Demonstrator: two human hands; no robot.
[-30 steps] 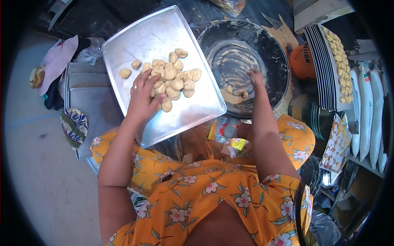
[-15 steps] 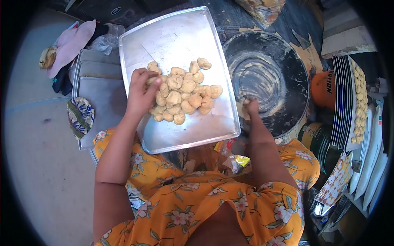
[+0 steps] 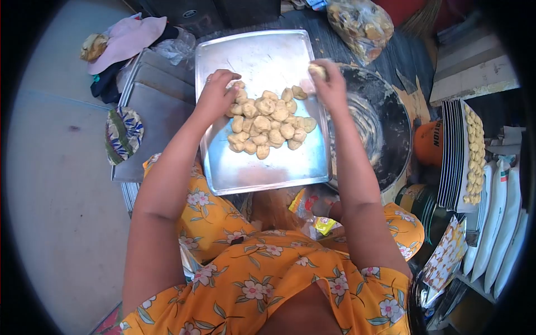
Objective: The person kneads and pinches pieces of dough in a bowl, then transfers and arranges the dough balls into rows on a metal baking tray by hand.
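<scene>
A metal tray (image 3: 262, 173) sits in front of me with a heap of tan dough balls (image 3: 262, 124) at its middle. My left hand (image 3: 216, 97) is at the heap's upper left, its thumb and curved fingers around a dough ball (image 3: 239, 85). Above the tray's right edge, my right hand (image 3: 331, 89) grips another dough ball (image 3: 317, 71); it is slightly blurred. To the right of the tray, and partly behind my right arm, is a wide black pan (image 3: 393, 111) streaked with pale flour or dough.
Stacked trays (image 3: 450, 151) stand at the right, the outer one bearing rows of dough pieces (image 3: 474, 151). An orange container (image 3: 428, 143) stands beside them. A filled plastic bag (image 3: 362, 28) lies beyond the pan. At left are more trays (image 3: 162, 106), a pink hat (image 3: 131, 39) and a patterned cap (image 3: 124, 134).
My right hand has risen from the pan's near left side to the tray's upper right edge, carrying a dough ball. My left hand has stayed at the heap. The camera view has shifted.
</scene>
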